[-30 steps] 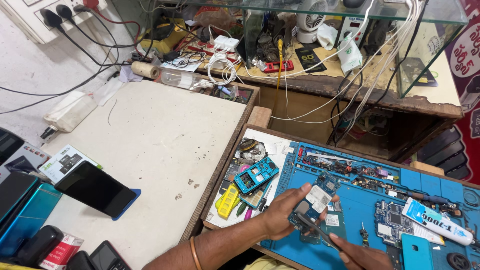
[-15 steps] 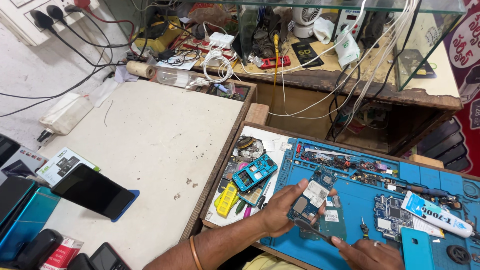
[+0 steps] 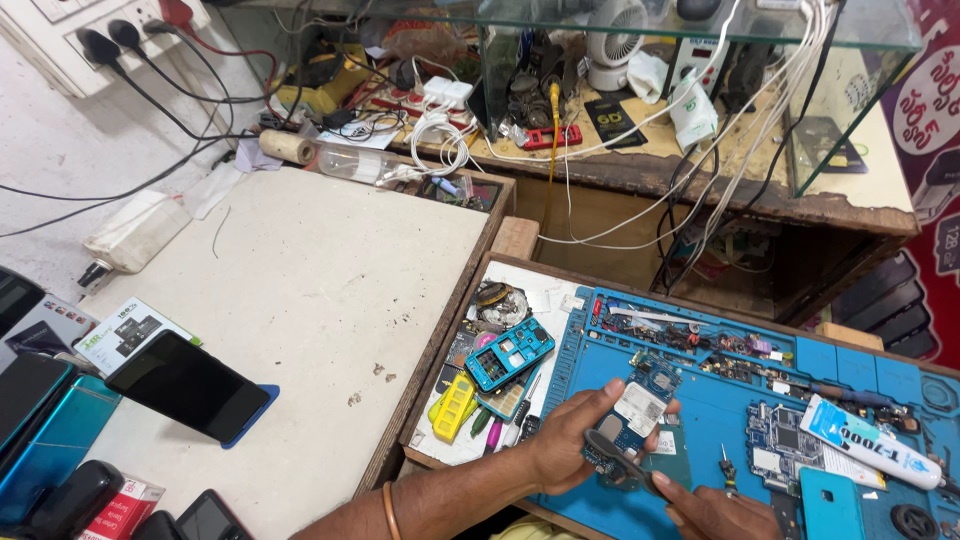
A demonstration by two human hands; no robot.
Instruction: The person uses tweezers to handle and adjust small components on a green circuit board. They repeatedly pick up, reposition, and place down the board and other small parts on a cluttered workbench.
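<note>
My left hand (image 3: 570,440) grips an opened phone circuit board (image 3: 640,410) with a white label, held just above the blue repair mat (image 3: 720,400). My right hand (image 3: 715,510) at the bottom edge holds a thin dark tool (image 3: 620,458) whose tip rests on the board's lower part. A second bare circuit board (image 3: 780,440) lies on the mat to the right, beside a white glue tube (image 3: 865,440) and a blue phone cover (image 3: 830,505).
A cyan phone frame (image 3: 508,353) and yellow part (image 3: 455,405) lie in the wooden tray's left section. On the white table (image 3: 300,290) sit a black phone (image 3: 185,385) and more phones at the left edge. Tangled cables and a glass case (image 3: 700,40) stand behind.
The view has shifted slightly; my left hand has tilted the circuit board a bit, and my right hand with the tool has moved closer in against the board.
</note>
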